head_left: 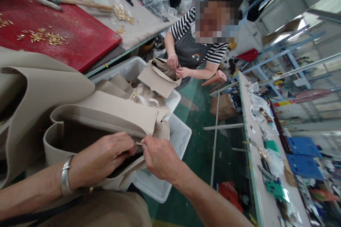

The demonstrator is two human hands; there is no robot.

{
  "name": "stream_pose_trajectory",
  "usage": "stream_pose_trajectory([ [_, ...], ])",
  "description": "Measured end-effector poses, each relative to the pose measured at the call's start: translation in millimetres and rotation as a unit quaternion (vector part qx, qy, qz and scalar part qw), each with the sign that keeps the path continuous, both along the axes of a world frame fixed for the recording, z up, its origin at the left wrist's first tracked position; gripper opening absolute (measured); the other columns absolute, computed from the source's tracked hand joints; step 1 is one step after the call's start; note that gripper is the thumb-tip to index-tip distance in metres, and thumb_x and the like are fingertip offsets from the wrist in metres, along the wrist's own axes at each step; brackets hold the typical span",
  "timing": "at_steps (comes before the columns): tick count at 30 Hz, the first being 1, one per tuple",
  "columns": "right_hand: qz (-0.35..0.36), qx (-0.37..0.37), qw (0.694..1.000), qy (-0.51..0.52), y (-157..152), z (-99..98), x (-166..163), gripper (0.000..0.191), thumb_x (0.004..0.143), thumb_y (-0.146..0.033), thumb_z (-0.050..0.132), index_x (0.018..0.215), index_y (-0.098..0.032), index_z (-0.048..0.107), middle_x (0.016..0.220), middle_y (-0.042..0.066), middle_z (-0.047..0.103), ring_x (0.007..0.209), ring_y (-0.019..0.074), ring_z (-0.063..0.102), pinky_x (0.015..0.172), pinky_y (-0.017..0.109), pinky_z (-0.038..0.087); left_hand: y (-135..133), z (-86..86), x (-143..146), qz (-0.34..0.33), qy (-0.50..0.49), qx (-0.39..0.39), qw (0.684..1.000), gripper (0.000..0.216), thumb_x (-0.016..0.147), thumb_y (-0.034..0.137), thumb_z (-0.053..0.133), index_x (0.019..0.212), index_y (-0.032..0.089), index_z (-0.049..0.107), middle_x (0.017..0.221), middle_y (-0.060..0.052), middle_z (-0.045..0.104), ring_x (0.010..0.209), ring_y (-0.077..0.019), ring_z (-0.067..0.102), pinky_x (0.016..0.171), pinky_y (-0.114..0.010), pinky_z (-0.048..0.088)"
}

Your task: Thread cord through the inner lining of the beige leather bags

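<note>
A beige handbag (128, 113) lies with its mouth open in front of me, over white plastic bins. My left hand (106, 156), with a silver bracelet on the wrist, reaches over the opening, its fingers curled at the edge. My right hand (160, 156) pinches a small tan strip or edge at the bag's right end. Between the hands a bit of that strip shows; the left fingertips are partly hidden inside the bag. Another large beige bag (48, 95) stands close by on the left.
A co-worker in a striped shirt handles a beige bag (160, 81) across from me. White bins (176, 138) hold more bag pieces. On the left table, a red board (87, 32) bears gold-coloured small fittings (53, 39), a hammer (80, 3) and pliers. Another cluttered table (255, 124) stands right.
</note>
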State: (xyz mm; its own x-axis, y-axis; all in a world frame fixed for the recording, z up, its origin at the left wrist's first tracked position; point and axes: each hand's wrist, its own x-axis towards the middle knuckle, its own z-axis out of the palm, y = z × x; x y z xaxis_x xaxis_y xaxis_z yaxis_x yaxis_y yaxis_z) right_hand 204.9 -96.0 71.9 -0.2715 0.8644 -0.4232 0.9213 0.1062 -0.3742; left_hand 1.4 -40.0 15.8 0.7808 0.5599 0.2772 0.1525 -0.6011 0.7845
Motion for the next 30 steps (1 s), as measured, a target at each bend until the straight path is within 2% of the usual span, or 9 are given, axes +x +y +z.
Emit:
stream_pose_trajectory([
  [3, -0.016, -0.011, 1.000, 0.015, -0.1, -2.6, 0.1, 0.024, 0.106, -0.016, 0.047, 0.121, -0.009, 0.065, 0.111, 0.016, 0.081, 0.105, 0.0293, 0.078, 0.087, 0.037, 0.055, 2.4, -3.2, 0.2, -0.015, -0.040, 0.049, 0.998, 0.028, 0.100, 0.002, 0.046, 0.085, 0.021, 0.059, 0.076, 0.002, 0.064, 0.070, -0.0141, 0.060, 0.066, -0.022, 0.045],
  [8, -0.042, -0.007, 0.998, 0.035, 1.6, -5.7, 2.4, 0.025, 0.106, -0.018, 0.048, 0.122, -0.012, 0.067, 0.117, 0.015, 0.081, 0.109, 0.0269, 0.077, 0.089, 0.034, 0.053, -2.2, -11.1, 3.3, -0.071, -0.068, 0.065, 0.993, 0.032, 0.104, -0.001, 0.040, 0.092, 0.022, 0.060, 0.084, 0.001, 0.067, 0.077, -0.0144, 0.061, 0.072, -0.021, 0.047],
  [11, -0.048, -0.012, 0.999, 0.022, 1.7, -5.4, 0.5, 0.028, 0.105, -0.019, 0.048, 0.124, -0.014, 0.068, 0.115, 0.013, 0.081, 0.106, 0.0266, 0.077, 0.086, 0.034, 0.053, -5.6, -11.7, 6.2, -0.074, -0.058, 0.084, 0.992, 0.033, 0.106, 0.001, 0.041, 0.090, 0.022, 0.061, 0.083, 0.001, 0.068, 0.076, -0.0155, 0.059, 0.072, -0.023, 0.046],
  [14, -0.044, -0.020, 0.999, 0.019, 0.3, -3.5, -3.2, 0.029, 0.103, -0.018, 0.048, 0.124, -0.015, 0.068, 0.111, 0.013, 0.082, 0.103, 0.0261, 0.078, 0.085, 0.033, 0.052, -9.0, -9.9, 7.7, -0.039, -0.036, 0.115, 0.992, 0.032, 0.107, 0.006, 0.044, 0.087, 0.022, 0.063, 0.078, 0.001, 0.066, 0.071, -0.0169, 0.056, 0.068, -0.027, 0.044],
  [17, -0.037, -0.027, 0.999, 0.022, -1.7, -0.9, -5.8, 0.028, 0.102, -0.017, 0.049, 0.120, -0.015, 0.070, 0.113, 0.013, 0.082, 0.102, 0.0260, 0.078, 0.085, 0.034, 0.052, -14.6, -11.7, 6.1, -0.007, -0.032, 0.147, 0.989, 0.031, 0.106, 0.005, 0.043, 0.087, 0.021, 0.062, 0.077, -0.001, 0.065, 0.069, -0.0177, 0.052, 0.064, -0.027, 0.042],
  [20, -0.036, -0.033, 0.999, 0.024, -3.0, 0.8, -6.9, 0.025, 0.102, -0.017, 0.050, 0.117, -0.014, 0.070, 0.113, 0.014, 0.082, 0.102, 0.0260, 0.078, 0.083, 0.033, 0.052, -20.7, -19.6, 1.9, 0.037, -0.037, 0.174, 0.983, 0.027, 0.103, -0.001, 0.045, 0.094, 0.020, 0.060, 0.087, -0.002, 0.069, 0.076, -0.0173, 0.055, 0.070, -0.026, 0.045],
  [24, -0.045, -0.035, 0.998, 0.030, -3.1, -1.2, -8.0, 0.022, 0.103, -0.019, 0.052, 0.113, -0.015, 0.071, 0.110, 0.013, 0.083, 0.100, 0.0254, 0.078, 0.081, 0.032, 0.050, -24.1, -27.8, -2.1, 0.094, -0.046, 0.194, 0.975, 0.020, 0.104, 0.002, 0.049, 0.102, 0.019, 0.060, 0.098, -0.002, 0.071, 0.086, -0.0179, 0.058, 0.079, -0.027, 0.049],
  [30, -0.062, -0.030, 0.997, 0.042, -4.3, -5.6, -9.5, 0.023, 0.105, -0.019, 0.052, 0.117, -0.016, 0.071, 0.111, 0.010, 0.083, 0.102, 0.0235, 0.078, 0.083, 0.031, 0.050, -27.2, -25.2, -0.9, 0.153, -0.006, 0.219, 0.964, 0.024, 0.107, 0.006, 0.044, 0.101, 0.020, 0.063, 0.100, -0.003, 0.072, 0.086, -0.0193, 0.061, 0.077, -0.028, 0.052],
])
